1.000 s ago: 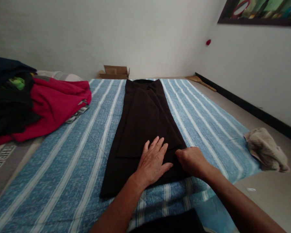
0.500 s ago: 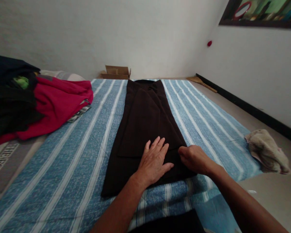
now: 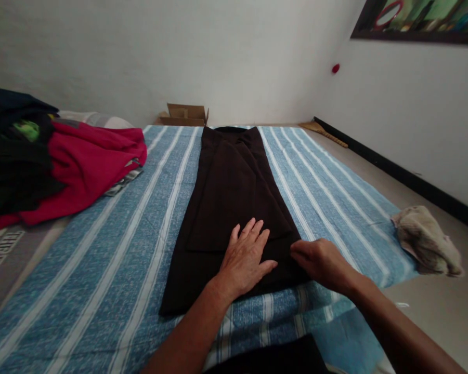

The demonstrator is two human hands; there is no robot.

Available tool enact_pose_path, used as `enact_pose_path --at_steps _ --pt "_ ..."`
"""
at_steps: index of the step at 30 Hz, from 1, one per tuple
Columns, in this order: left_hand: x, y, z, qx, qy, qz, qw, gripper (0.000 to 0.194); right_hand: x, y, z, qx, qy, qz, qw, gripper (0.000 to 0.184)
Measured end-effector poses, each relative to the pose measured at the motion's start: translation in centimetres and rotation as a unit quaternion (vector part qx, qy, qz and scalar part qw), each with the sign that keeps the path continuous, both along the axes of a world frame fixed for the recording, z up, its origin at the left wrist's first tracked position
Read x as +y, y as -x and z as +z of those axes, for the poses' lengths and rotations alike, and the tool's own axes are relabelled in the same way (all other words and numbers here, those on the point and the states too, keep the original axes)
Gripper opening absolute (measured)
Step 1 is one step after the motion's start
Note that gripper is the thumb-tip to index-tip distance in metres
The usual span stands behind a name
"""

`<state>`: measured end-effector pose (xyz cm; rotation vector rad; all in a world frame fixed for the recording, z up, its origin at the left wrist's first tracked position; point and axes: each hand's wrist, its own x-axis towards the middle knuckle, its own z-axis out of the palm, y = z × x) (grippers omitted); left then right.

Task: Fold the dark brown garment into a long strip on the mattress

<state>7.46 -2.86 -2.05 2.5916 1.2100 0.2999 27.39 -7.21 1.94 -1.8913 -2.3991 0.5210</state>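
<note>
The left hand [image 3: 245, 258] lies flat, palm down with fingers spread, pressing on the near end of a long dark brown garment [image 3: 230, 192], folded lengthwise, that stretches away from both hands toward the far wall. The right hand [image 3: 320, 259] sits just beside it at the garment's right edge, fingers curled and pinching the fabric there. Under the garment and both hands lies a blue striped sheet [image 3: 101, 259]. Well off to the left of the left hand is a heap of clothes, a red garment [image 3: 86, 166] on top with black clothing [image 3: 11, 171] behind it. Out to the right of the right hand, a crumpled beige cloth [image 3: 425, 239] rests on the bare floor [image 3: 444, 301]. Beyond the garment's far end a cardboard box [image 3: 185, 114] stands against the wall.
</note>
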Motion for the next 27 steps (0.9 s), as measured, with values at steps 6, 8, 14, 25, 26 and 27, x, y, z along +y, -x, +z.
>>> enact_pose_path --at_steps 6,8,14,25,26,27 --pt "0.0 0.0 0.1 0.002 0.0 -0.004 1.0 0.064 1.8 1.8 -1.0 -0.171 -0.024 0.018 0.985 0.026" --pt "0.0 0.0 0.1 -0.002 -0.004 -0.002 1.0 0.064 1.9 2.2 -0.9 -0.195 -0.019 0.032 0.98 0.027" --pt "0.0 0.0 0.1 -0.003 -0.003 -0.004 1.0 0.062 2.2 3.4 -0.7 -0.221 0.006 0.07 0.973 0.024" --pt "-0.1 0.1 -0.3 -0.013 -0.006 -0.003 1.0 0.063 0.1 -1.0 0.9 0.119 0.132 0.054 0.983 0.012" --pt "-0.1 0.1 -0.2 -0.013 -0.005 -0.001 1.0 0.063 -0.7 -1.3 1.3 0.154 0.178 0.064 0.97 0.012" --pt "-0.1 0.1 -0.2 -0.012 -0.004 -0.001 1.0 0.063 -1.5 -1.5 1.5 0.172 0.214 0.075 0.959 0.012"
